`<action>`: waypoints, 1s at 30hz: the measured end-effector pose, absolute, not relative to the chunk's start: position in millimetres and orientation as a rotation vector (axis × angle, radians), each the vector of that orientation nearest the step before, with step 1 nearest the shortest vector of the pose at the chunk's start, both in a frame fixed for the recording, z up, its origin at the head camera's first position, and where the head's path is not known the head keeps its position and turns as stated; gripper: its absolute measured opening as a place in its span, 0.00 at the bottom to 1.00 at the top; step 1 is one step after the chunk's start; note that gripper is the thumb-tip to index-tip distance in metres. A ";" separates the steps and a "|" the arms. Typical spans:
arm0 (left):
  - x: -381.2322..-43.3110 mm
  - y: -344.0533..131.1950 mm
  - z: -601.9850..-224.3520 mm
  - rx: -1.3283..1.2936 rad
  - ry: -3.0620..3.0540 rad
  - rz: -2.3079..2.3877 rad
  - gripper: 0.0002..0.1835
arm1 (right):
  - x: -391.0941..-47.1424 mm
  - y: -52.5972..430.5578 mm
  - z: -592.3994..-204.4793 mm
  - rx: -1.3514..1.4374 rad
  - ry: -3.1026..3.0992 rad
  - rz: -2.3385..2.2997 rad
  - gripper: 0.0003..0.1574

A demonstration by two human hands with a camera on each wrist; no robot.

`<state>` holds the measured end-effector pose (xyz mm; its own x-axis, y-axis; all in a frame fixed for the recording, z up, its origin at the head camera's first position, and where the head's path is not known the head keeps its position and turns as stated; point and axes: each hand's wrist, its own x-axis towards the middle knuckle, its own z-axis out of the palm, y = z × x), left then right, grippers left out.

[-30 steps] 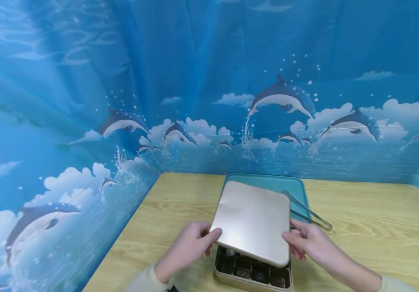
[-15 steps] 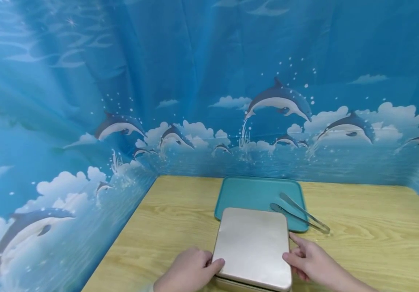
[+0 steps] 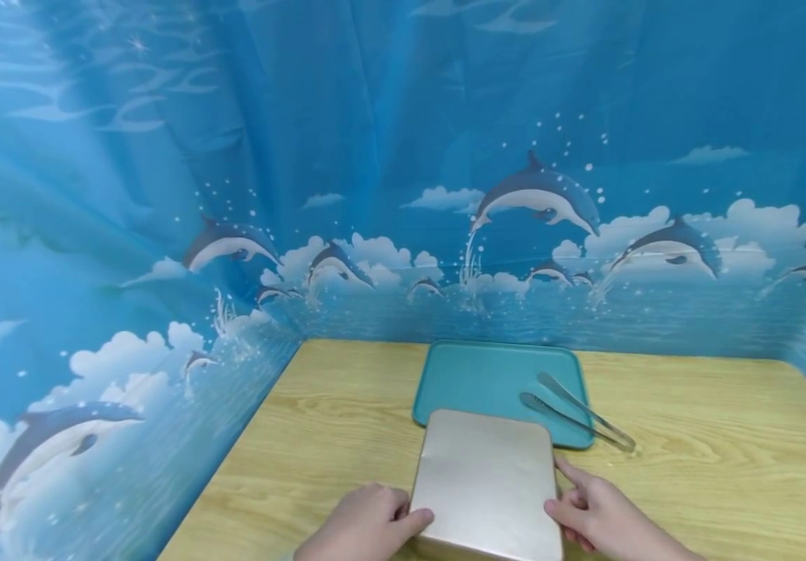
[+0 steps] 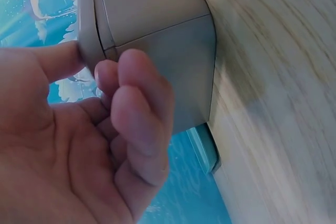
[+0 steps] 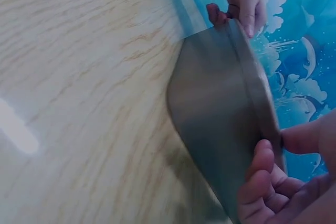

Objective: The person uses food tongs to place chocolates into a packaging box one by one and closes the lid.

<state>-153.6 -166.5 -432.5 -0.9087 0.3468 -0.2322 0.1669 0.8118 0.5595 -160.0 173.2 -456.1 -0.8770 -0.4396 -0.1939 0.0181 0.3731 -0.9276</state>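
Note:
A pale gold, rounded-square lid [image 3: 487,483] sits level over a metal tin [image 4: 173,72] on the table in front of me. My left hand [image 3: 368,520] pinches the lid's near left edge, thumb on top and curled fingers against the side below. On the opposite side my right hand [image 3: 595,510] grips the edge the same way, its index finger reaching along the rim. A thin dark seam between lid and tin shows in the left wrist view. The lid hides whatever is inside the tin.
Behind the tin lies a teal tray [image 3: 473,374], partly overlapped by the lid in the head view. Metal tongs [image 3: 585,413] rest across its right side, handle end over the wooden table [image 3: 712,436]. A blue dolphin-print curtain [image 3: 389,156] stands along the back and left.
Both hands have lowered the lid from a tilt above the tin, where dark pieces in compartments showed, down onto it. The tray and tongs have come into fuller view.

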 end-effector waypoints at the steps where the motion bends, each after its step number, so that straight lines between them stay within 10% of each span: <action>1: -153.8 -166.1 -432.1 0.380 2.668 0.786 0.25 | -159.8 173.3 -456.8 -0.363 2.240 -1.509 0.57; 30: -152.7 -164.3 -440.3 0.327 2.653 0.786 0.24 | -132.6 173.2 -478.2 -0.535 2.146 -1.522 0.67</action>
